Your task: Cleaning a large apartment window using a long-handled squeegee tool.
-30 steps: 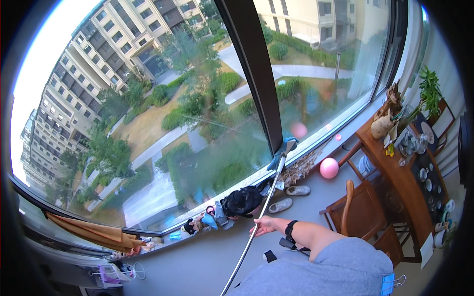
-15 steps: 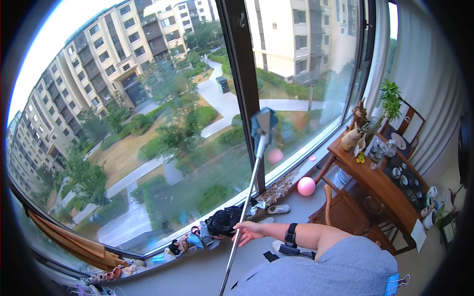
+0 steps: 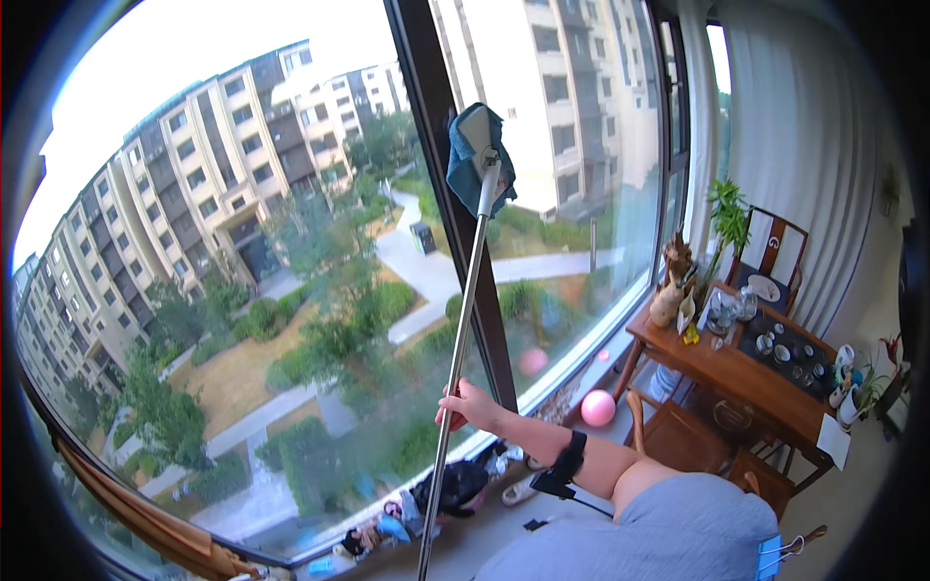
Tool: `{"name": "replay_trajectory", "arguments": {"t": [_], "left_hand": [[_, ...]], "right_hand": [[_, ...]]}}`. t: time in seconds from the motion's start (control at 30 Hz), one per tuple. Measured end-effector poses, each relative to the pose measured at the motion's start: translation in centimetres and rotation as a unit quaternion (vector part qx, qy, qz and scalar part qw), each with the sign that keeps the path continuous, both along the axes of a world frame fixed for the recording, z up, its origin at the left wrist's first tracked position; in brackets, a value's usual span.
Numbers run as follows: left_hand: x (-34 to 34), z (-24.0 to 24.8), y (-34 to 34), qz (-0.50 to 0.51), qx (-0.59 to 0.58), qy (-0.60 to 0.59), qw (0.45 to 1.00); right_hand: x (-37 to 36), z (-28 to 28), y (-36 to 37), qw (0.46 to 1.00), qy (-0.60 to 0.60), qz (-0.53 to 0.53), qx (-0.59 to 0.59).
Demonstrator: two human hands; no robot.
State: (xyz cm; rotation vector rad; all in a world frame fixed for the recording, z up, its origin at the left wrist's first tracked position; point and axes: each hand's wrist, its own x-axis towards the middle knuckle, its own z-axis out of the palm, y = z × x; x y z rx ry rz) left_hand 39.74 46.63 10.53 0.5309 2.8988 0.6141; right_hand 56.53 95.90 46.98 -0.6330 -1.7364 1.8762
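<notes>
A long metal-handled mop (image 3: 464, 315) slants up the window, its lower end running out at the bottom edge. Its flat head, wrapped in a blue cloth (image 3: 467, 175), lies against the dark upright window frame (image 3: 427, 87) and the glass beside it. My right hand (image 3: 468, 405) is closed around the middle of the handle, arm stretched forward from the right. My left hand is not in the picture.
Below the large window (image 3: 320, 242) several items and a black bag (image 3: 455, 487) line the sill. A pink ball (image 3: 598, 408) and a shoe (image 3: 519, 492) lie nearby. At right stand a wooden table (image 3: 728, 373) with a vase and cups, wooden chairs (image 3: 678, 433) and a white curtain (image 3: 804, 145).
My right hand has risen with the mop handle. The cloth-covered head has slid up along the window frame, and the view has shifted a little.
</notes>
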Motion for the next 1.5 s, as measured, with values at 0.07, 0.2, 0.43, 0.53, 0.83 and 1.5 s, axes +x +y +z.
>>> {"name": "replay_trajectory", "arguments": {"t": [0.07, 0.2, 0.43, 0.53, 0.83, 1.5], "left_hand": [[1.5, 5.9, 5.4, 0.01, -0.025, -0.048, 0.998], [2.5, 17.3, 13.0, -0.025, 0.062, -0.039, 0.997], [3.3, 23.2, 21.7, -0.104, 0.136, -0.028, 0.985], [3.8, 25.8, 25.3, -0.194, 0.189, -0.051, 0.961], [6.1, 33.5, 32.5, -0.425, 0.329, -0.395, 0.745], [12.4, 36.6, 53.1, -0.367, 0.415, -0.377, 0.742]], "right_hand": [[-0.4, 1.6, 1.3, 0.995, 0.077, -0.055, 0.034], [1.3, 3.1, 3.3, 0.971, 0.208, -0.064, 0.096], [0.1, 0.3, -1.2, 0.985, 0.173, 0.015, 0.019], [0.7, 1.7, 1.5, 0.986, 0.156, -0.016, 0.054], [4.9, 11.9, 11.3, 0.933, 0.237, -0.164, 0.215], [8.8, 24.1, 26.3, 0.882, 0.221, -0.265, 0.32]]}}
